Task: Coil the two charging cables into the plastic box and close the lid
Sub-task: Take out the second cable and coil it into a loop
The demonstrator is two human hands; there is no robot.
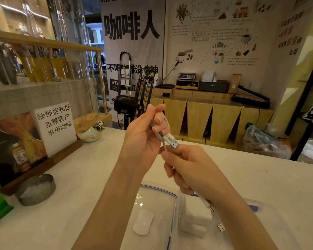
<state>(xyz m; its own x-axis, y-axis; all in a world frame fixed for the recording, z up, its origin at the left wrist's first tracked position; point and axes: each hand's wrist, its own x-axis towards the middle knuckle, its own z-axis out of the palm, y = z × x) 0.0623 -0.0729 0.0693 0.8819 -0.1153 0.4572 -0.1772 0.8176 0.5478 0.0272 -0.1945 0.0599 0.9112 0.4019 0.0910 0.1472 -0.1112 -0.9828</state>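
My left hand (145, 134) is raised above the white counter and closed around a folded bundle of white charging cable (163, 131); its USB plug (173, 142) sticks out below the fingers. My right hand (186, 168) is just under it, pinching the same cable's loose strand, which runs down past my palm toward the box. The clear plastic box (271, 230) lies below at the lower right, with a white charger block (197, 221) and a second USB plug (221, 227) inside. The clear lid (157, 197) with a blue seal lies to the box's left.
A white mouse (143, 222) shows beneath the clear lid. A round metal ashtray (36, 189) and a wooden stand holding a printed sign (56, 127) are at the left. A small bowl with a panda figure (90, 134) sits beyond. A black fan (134, 103) stands behind the counter.
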